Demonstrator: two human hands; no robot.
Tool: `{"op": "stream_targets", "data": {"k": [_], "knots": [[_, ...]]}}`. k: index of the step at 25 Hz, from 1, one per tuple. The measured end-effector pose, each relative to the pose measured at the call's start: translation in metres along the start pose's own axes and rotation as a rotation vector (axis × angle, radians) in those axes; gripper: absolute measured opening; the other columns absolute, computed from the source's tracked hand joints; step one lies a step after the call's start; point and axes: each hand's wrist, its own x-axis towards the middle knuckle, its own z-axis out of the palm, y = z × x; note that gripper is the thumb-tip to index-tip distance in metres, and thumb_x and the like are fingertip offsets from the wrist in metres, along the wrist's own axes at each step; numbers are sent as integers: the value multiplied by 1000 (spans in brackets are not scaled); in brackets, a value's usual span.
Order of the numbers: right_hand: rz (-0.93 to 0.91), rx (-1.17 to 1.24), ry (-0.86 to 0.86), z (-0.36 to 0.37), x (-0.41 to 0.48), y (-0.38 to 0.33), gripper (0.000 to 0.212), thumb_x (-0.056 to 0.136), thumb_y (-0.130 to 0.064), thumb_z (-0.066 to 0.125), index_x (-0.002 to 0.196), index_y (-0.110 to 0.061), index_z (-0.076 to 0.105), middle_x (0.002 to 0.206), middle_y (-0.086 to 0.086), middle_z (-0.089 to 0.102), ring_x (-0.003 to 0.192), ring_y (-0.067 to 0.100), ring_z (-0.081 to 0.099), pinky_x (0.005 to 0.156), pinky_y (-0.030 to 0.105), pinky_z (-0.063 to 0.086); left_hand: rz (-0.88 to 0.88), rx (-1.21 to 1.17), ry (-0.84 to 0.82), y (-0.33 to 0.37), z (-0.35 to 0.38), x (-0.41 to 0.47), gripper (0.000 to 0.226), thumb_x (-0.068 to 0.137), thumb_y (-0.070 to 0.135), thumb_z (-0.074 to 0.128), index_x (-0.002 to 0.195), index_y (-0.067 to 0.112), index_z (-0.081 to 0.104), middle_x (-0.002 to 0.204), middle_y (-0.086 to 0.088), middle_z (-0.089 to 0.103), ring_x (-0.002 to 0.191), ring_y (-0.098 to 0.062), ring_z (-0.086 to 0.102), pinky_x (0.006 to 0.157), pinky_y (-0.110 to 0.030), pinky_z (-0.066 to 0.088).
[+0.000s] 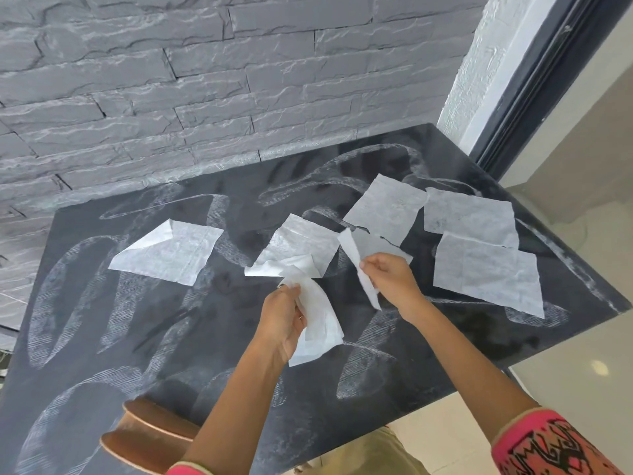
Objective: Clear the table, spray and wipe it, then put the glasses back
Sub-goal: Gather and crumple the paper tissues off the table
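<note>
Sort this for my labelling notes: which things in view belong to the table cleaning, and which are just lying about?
In the job: table; tissue sheets spread on it; crumpled tissue gripped by left hand; tissue strip pinched by right hand.
Just there: wooden chair, stone wall.

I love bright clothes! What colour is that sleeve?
The right sleeve is pink and orange with a black pattern; the head view shows it.

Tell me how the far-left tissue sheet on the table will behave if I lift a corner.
Probably floppy: the tissue in the left hand hangs limp. Likely very light: the far-left sheet looks thin, one corner folded over. May cling: the table looks smeared.
</note>
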Motion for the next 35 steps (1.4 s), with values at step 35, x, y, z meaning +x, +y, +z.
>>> {"op": "stream_targets", "data": {"k": [35], "knots": [[142, -9, 452, -122, 56, 67, 5, 90, -14, 55, 89, -10, 59, 93, 2, 58, 93, 21, 55, 76, 29, 43, 19, 86, -195, 16, 142, 34, 26, 100, 16, 40, 98, 6, 64, 79, -5, 75, 67, -14, 73, 65, -29, 56]]}}
